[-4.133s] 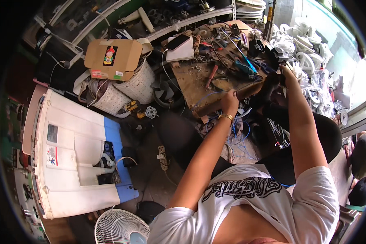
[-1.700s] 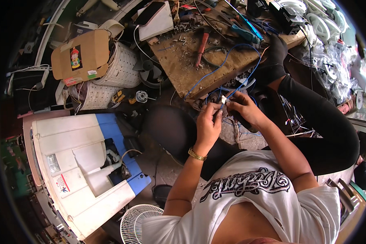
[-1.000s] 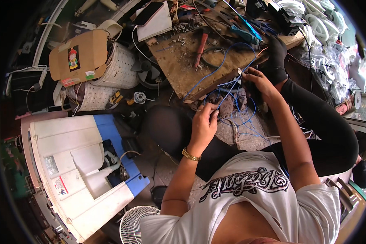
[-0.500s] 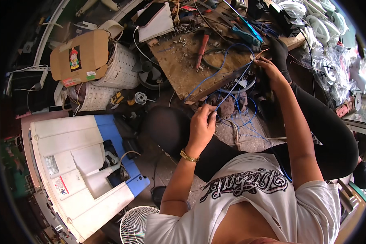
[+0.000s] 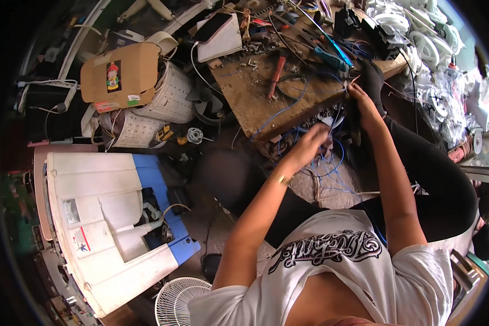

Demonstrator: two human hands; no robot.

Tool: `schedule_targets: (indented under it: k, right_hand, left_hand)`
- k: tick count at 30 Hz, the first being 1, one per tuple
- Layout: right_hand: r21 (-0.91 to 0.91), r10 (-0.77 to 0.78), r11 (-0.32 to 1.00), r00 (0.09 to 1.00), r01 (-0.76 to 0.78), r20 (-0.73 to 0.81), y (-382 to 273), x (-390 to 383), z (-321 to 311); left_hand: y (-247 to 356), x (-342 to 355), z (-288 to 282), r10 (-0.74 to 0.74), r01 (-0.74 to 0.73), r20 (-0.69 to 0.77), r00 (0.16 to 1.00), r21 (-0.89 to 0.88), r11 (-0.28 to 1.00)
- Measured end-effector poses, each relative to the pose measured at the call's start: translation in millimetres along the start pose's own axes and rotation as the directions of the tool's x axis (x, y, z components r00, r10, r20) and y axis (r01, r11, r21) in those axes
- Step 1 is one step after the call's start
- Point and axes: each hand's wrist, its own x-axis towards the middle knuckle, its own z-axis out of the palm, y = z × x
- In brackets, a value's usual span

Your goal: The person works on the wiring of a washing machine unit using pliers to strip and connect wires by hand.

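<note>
My right hand [image 5: 364,103] is closed in a pinch at the right edge of the low wooden bench [image 5: 239,103], beside my dark-clad foot. Between its fingertips is a blue wire, with a coppery end by the fingers. My left hand [image 5: 309,145] hovers lower and to the left, just off the bench's front edge, smeared by motion. Whether its fingers grip the wire I cannot tell. Loose loops of blue wire [image 5: 338,163] hang and lie on the floor beneath the hands. More of the strand crosses the bench top.
A red-handled tool [image 5: 277,76], a blue-handled tool [image 5: 331,58] and metal scraps lie on the bench. A phone [image 5: 214,27] rests on a white box at the back. Left are a cardboard box [image 5: 119,76] and a white-and-blue machine housing [image 5: 92,190]. Bagged white parts [image 5: 437,92] pile up right.
My left hand has moved right and upward, toward my right hand, and is now blurred. My right hand stays near the bench edge, a little lower. The whole view has shifted slightly.
</note>
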Motion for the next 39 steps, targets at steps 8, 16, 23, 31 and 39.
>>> schedule_targets:
  k: [8,16,23,31,39]
  right_hand:
    - [-0.073,-0.006,0.997,1.000,0.008,0.021,-14,0,1]
    - [0.018,-0.037,0.999,0.999,0.037,0.040,-9,4,-9]
    - [0.172,0.072,0.981,0.993,-0.088,0.095,-20,13,-15]
    - [0.178,0.195,0.967,0.978,-0.180,-0.072,-38,27,3]
    - [-0.102,0.104,0.991,0.973,-0.084,0.207,41,-59,66]
  left_hand:
    - [-2,146,46,-0.003,-0.138,-0.223,0.975,-0.612,0.778]
    - [5,154,67,-0.038,-0.283,-0.482,0.875,-0.576,0.767]
    - [16,121,58,-0.175,-0.435,-0.466,0.867,-0.881,0.187]
    - [30,-156,-74,0.046,-0.487,-0.500,0.865,-0.812,0.323]
    - [66,-166,-76,0.023,-0.592,-0.592,0.805,-0.801,0.087]
